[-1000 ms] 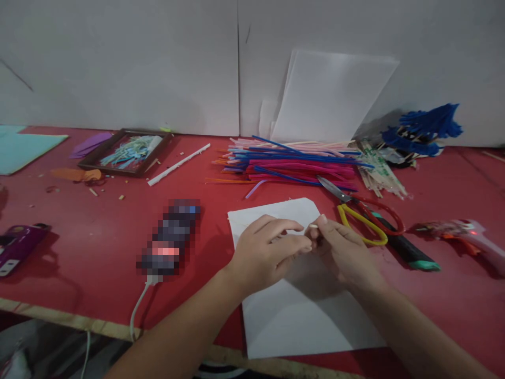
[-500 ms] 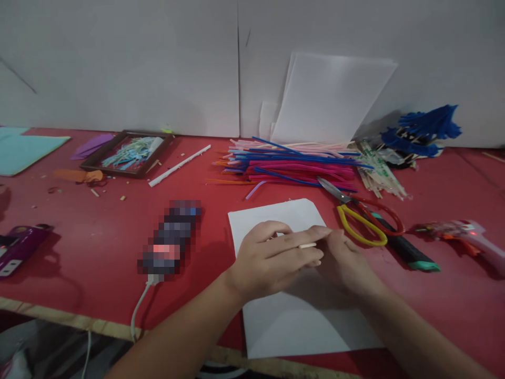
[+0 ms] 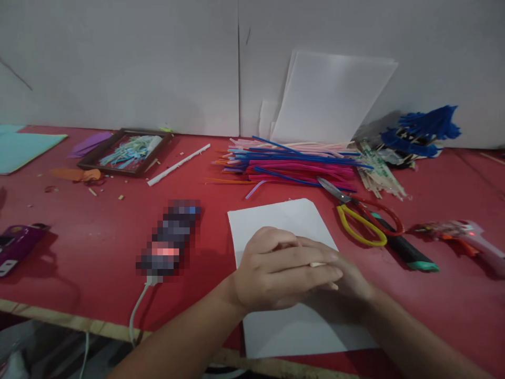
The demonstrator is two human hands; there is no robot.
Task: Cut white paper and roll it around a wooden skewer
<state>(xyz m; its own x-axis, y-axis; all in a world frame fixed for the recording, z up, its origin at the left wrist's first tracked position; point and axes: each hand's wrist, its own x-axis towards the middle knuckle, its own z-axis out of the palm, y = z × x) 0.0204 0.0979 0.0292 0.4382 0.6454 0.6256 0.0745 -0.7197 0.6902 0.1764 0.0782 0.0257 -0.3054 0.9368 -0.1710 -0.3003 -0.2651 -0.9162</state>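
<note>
My left hand (image 3: 280,268) is curled over a thin pale stick (image 3: 316,264), whose end shows between its fingers. A second pale tip sticks out below those fingers. My right hand (image 3: 353,276) lies against the left one, largely behind it, and its fingers are mostly hidden. Both hands are above a white sheet of paper (image 3: 276,334) on the red table (image 3: 98,252). Scissors (image 3: 361,216) with yellow and red handles lie to the right of the paper, across a black and green tool (image 3: 412,252).
Behind the paper lies a pile of colored pipe cleaners (image 3: 292,163). A glue gun (image 3: 457,231) is at the right. At the left are a cabled phone (image 3: 169,237), a brown frame (image 3: 138,171) with scraps and a purple device (image 3: 19,247). White sheets (image 3: 335,95) lean on the wall.
Both hands have come closer together and moved slightly down and right. The left fingers now overlap the right hand, and the pale stick has shifted with them.
</note>
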